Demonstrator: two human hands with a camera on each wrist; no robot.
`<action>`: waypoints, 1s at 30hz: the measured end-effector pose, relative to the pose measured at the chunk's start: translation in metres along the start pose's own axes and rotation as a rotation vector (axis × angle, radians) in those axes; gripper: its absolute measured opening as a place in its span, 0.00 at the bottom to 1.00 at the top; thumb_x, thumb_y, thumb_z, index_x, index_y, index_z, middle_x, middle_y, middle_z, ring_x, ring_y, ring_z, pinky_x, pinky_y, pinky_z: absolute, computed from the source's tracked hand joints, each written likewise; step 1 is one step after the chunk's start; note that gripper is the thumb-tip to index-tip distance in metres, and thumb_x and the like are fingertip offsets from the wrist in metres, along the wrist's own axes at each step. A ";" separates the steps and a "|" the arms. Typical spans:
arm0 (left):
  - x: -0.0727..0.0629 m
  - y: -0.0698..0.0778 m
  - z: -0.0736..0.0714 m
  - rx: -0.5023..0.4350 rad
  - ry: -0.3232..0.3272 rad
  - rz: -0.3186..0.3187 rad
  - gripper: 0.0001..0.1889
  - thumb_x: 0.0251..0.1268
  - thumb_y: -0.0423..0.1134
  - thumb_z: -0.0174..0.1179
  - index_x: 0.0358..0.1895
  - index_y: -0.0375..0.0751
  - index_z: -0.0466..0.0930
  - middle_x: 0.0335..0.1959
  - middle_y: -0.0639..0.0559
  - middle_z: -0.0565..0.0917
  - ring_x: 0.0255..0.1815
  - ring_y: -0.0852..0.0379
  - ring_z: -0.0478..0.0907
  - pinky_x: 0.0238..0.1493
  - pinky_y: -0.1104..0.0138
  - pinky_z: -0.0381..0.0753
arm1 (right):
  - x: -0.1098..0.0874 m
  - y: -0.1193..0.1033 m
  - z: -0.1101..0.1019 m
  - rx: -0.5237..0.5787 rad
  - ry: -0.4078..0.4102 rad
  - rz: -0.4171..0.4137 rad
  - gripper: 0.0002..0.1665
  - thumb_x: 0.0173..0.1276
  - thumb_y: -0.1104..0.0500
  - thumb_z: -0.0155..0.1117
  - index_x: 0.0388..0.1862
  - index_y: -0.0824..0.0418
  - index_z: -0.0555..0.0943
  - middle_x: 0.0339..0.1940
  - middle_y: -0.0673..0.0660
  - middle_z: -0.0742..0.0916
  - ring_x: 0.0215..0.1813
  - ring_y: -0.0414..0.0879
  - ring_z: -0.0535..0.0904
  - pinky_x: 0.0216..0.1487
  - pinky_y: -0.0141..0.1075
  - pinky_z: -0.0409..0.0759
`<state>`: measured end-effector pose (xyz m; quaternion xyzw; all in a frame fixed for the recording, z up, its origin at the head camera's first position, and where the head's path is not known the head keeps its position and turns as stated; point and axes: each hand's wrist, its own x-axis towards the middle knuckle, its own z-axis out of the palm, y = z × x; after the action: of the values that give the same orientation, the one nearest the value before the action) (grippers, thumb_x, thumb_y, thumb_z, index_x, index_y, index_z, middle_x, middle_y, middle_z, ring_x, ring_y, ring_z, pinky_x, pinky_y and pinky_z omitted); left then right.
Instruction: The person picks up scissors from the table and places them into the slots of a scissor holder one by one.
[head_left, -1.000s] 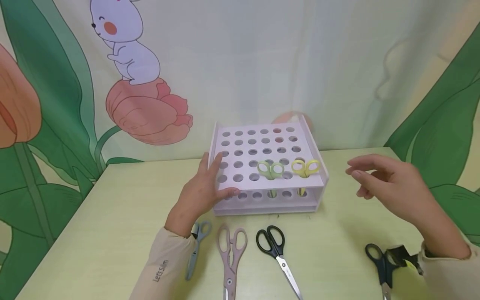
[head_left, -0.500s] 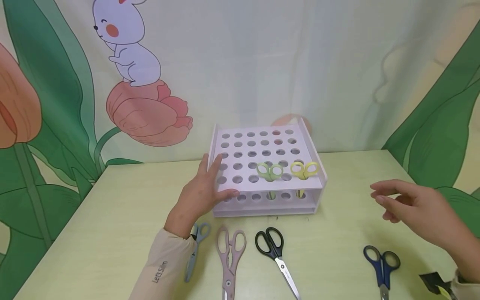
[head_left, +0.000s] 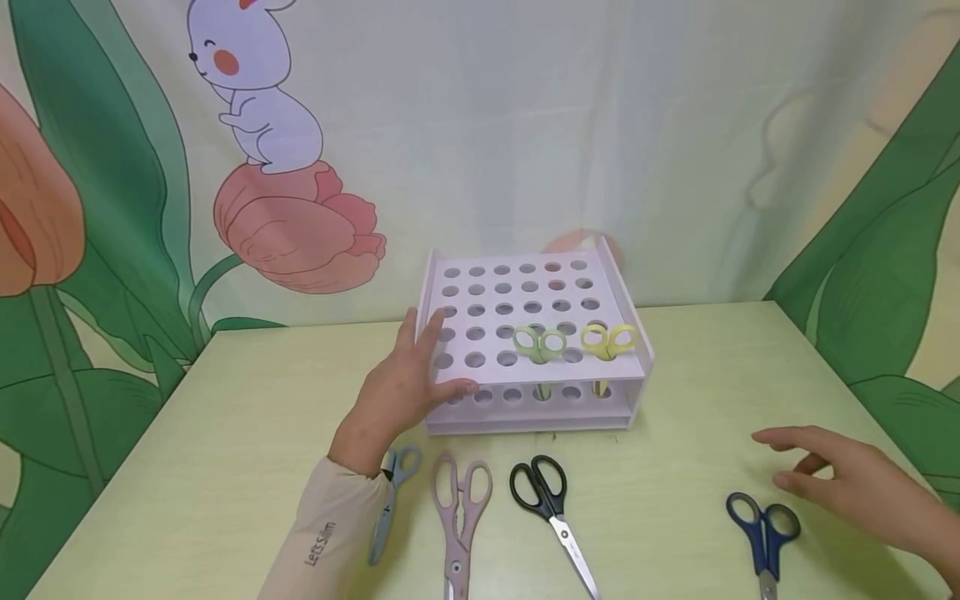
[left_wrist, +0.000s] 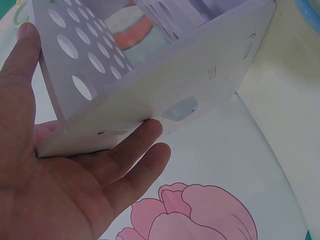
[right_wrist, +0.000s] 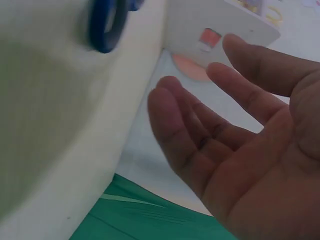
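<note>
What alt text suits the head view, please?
A left hand rests against a lilac holed rack, where green scissors and yellow scissors stand. An empty right hand hovers near navy scissors on a table; black scissors, pink scissors and blue-grey scissors lie before the rack.

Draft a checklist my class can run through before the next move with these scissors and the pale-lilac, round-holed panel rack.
1. Left hand on the rack: ok, touching its left side and front edge.
2. Right hand free: ok, holding nothing.
3. Light-green-handled scissors and yellow-handled scissors standing in the rack's holes: ok.
4. Navy-blue-handled metal scissors in hand: not ok, lying on the pale yellow-green table.
5. Dusty-pink-handled scissors closed at the tips: cannot tell, the head view cuts them off.
</note>
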<state>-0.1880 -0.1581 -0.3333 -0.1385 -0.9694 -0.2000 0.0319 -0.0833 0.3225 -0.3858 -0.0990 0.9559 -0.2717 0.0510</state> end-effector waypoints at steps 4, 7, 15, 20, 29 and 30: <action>0.000 -0.001 0.001 -0.001 0.003 0.003 0.57 0.57 0.65 0.70 0.83 0.46 0.47 0.81 0.31 0.42 0.47 0.39 0.82 0.44 0.47 0.81 | 0.002 0.014 0.010 0.019 -0.140 0.057 0.34 0.65 0.64 0.72 0.68 0.71 0.73 0.48 0.64 0.82 0.38 0.44 0.78 0.34 0.36 0.77; 0.000 -0.001 0.001 -0.003 0.004 0.005 0.57 0.57 0.64 0.70 0.83 0.46 0.47 0.81 0.31 0.42 0.47 0.38 0.82 0.44 0.47 0.80 | 0.002 0.023 0.019 0.025 -0.222 0.108 0.34 0.63 0.66 0.73 0.67 0.71 0.73 0.42 0.57 0.80 0.37 0.46 0.75 0.35 0.38 0.76; 0.000 -0.001 0.001 -0.007 0.004 0.001 0.57 0.57 0.64 0.70 0.83 0.47 0.47 0.81 0.32 0.42 0.48 0.38 0.82 0.45 0.47 0.80 | -0.001 0.030 0.030 0.016 -0.260 0.029 0.27 0.62 0.70 0.71 0.61 0.67 0.79 0.29 0.50 0.74 0.31 0.39 0.66 0.31 0.34 0.67; 0.001 0.000 0.001 -0.017 -0.006 -0.003 0.57 0.57 0.65 0.69 0.83 0.48 0.46 0.81 0.33 0.41 0.49 0.38 0.81 0.46 0.47 0.80 | -0.006 0.023 0.034 0.027 -0.253 0.101 0.25 0.61 0.70 0.71 0.58 0.62 0.81 0.32 0.51 0.75 0.35 0.43 0.69 0.34 0.35 0.71; 0.000 0.000 0.000 0.001 0.007 0.015 0.57 0.57 0.64 0.69 0.83 0.45 0.47 0.81 0.31 0.42 0.48 0.37 0.82 0.44 0.46 0.81 | -0.015 0.004 0.051 0.002 -0.246 0.243 0.26 0.55 0.73 0.68 0.52 0.54 0.82 0.34 0.54 0.73 0.35 0.47 0.71 0.34 0.39 0.72; 0.000 0.000 0.000 0.001 0.005 0.013 0.57 0.58 0.64 0.69 0.83 0.45 0.47 0.81 0.30 0.42 0.49 0.37 0.82 0.44 0.46 0.81 | -0.015 0.003 0.052 -0.014 -0.240 0.235 0.25 0.55 0.73 0.68 0.50 0.52 0.82 0.34 0.53 0.73 0.35 0.46 0.71 0.34 0.38 0.71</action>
<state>-0.1877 -0.1581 -0.3330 -0.1445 -0.9685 -0.1995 0.0357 -0.0609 0.3019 -0.4306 -0.0185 0.9498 -0.2435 0.1955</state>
